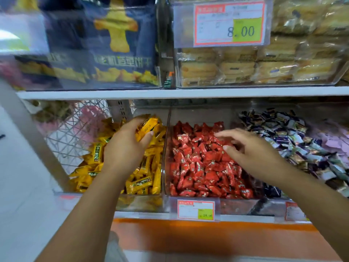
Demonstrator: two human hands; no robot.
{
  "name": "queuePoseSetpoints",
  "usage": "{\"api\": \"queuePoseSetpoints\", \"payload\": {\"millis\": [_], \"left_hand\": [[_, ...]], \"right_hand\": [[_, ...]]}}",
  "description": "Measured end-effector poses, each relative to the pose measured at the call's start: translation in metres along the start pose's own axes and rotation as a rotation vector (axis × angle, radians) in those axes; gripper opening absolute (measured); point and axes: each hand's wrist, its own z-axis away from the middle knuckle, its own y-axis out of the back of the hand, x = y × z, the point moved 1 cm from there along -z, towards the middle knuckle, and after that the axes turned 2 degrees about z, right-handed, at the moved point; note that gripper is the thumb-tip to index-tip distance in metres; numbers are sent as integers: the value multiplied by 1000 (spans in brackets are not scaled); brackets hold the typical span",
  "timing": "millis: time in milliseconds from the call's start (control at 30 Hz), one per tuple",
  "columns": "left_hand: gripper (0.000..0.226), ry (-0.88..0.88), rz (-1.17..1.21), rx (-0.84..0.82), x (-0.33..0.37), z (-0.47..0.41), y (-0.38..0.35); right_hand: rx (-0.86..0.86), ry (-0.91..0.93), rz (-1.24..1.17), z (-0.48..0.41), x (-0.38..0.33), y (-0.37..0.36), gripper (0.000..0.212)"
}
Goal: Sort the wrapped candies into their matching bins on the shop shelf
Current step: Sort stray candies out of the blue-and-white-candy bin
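- Shop shelving fills the view, and it is blurred at the upper left.
- Fingers [135, 121] of the left hand [124, 148] curl round a bunch of yellow candies [149, 125] above the back of the left bin [139, 201]. The palm hides part of the bunch, so I cannot count it.
- Fingers [226, 134] of the right hand [251, 150] are spread and slightly bent, holding nothing. They are low over the red candies [198, 167] in the middle bin [167, 148]. Whether the tips touch the wrappers is unclear.
- Three clear bins sit side by side on the lower shelf: yellow on the left, red in the middle, and purple-and-white candies [294, 140] in the right bin [264, 110], which the frame cuts off. Each pile is too dense to count.
- Two price labels hang on the lower shelf edge. One is whole [196, 209], with small print that is hard to read. The other, at the right [294, 211], is partly covered by the right forearm.
- A wire basket [71, 129] stands just left of the yellow bin, its contents blurred.
- Above the white shelf board [170, 93], one tag reads 8.00 [229, 23] over stacked biscuit packs [236, 70], beside a dark blue bag [102, 40].
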Motion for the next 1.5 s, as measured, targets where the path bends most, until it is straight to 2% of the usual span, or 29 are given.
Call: {"api": "queuePoseSetpoints", "payload": {"millis": [100,267,333,433,567,633,700,733,833,900,1000,1067,1167,1267,1333,1400,1500], "left_hand": [[56,-10,-265,-91,-20,-8,-11],[54,-99,-314,-397,-26,-5,-29],[54,-89,-295,-437,-25,-3,-28],[54,-93,-172,-310,-16,-1,-21],[53,-374,-65,45,21,14,-10],[46,-471,81,30,52,32,-15],[38,-475,183,-128,67,51,-14],[36,-493,251,-252,93,63,-39],[46,-469,180,-441,116,82,-61],[57,-451,51,-519,128,89,-78],[60,-447,-41,-541,132,91,-96],[69,-414,-21,-575,130,92,-103],[92,-393,10,-627,128,92,-103],[96,-408,30,-644,129,93,-102],[97,-403,50,-671,130,93,-103],[98,-392,74,-701,130,92,-103],[105,-383,123,-734,129,92,-103]], "right_hand": [[25,52,101,2,-2,-5,34],[51,82,92,5,-5,-7,32],[53,94,74,6,-5,-7,31],[91,11,-135,10,-3,3,31],[139,-86,-255,16,11,30,31],[73,-159,-265,23,26,53,26],[-74,-190,-201,21,31,60,18],[-126,-258,-140,36,50,76,16],[-353,-269,-76,42,55,76,13],[-525,-275,11,44,59,65,21],[-666,-270,214,43,71,36,54],[-595,-242,271,42,78,26,57],[-338,-118,377,37,88,27,35],[-92,-100,457,29,103,39,18],[-80,-176,406,27,112,48,20],[-162,-232,346,28,113,60,25],[-205,-199,305,34,97,78,25]]}}
